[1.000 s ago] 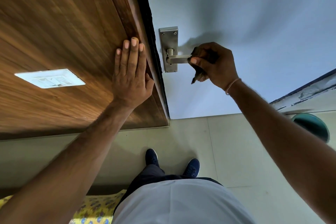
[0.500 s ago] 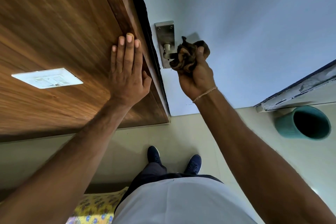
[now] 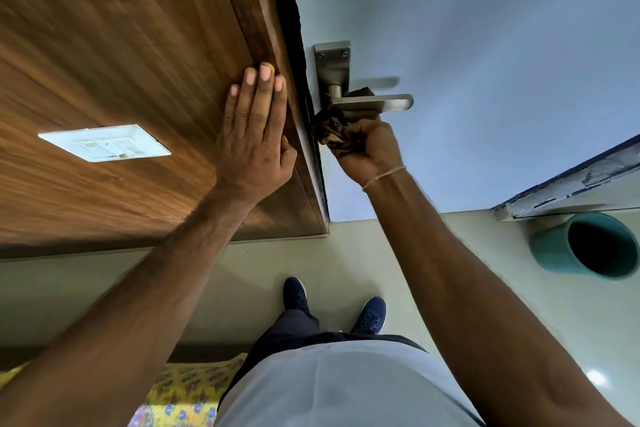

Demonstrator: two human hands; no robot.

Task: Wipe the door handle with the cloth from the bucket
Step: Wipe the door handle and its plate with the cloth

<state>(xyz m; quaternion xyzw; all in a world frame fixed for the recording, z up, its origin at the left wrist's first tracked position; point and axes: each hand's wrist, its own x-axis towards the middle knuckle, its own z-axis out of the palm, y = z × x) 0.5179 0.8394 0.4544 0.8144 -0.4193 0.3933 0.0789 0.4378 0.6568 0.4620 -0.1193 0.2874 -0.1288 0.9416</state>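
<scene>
A brushed metal door handle (image 3: 377, 102) with a tall backplate (image 3: 331, 59) sits on the pale blue door. My right hand (image 3: 372, 149) is closed around a crumpled dark brown cloth (image 3: 330, 126), pressed against the underside of the lever near its base and the lower backplate. The lever's free end sticks out bare to the right. My left hand (image 3: 254, 135) lies flat with fingers together on the brown wooden panel, just left of the door's edge. A teal bucket (image 3: 585, 246) stands on the floor at the right; its inside is dark.
A white switch plate (image 3: 104, 143) is set in the wooden panel (image 3: 104, 45) at the left. The pale tiled floor (image 3: 415, 253) lies below, with my two dark blue shoes (image 3: 332, 305). A worn step edge (image 3: 568, 184) runs behind the bucket. Yellow patterned fabric (image 3: 187, 388) shows at the bottom left.
My right hand with the cloth has slid from the lever's outer end in to its base and dropped below the lever, baring the lever. My left hand stays on the panel.
</scene>
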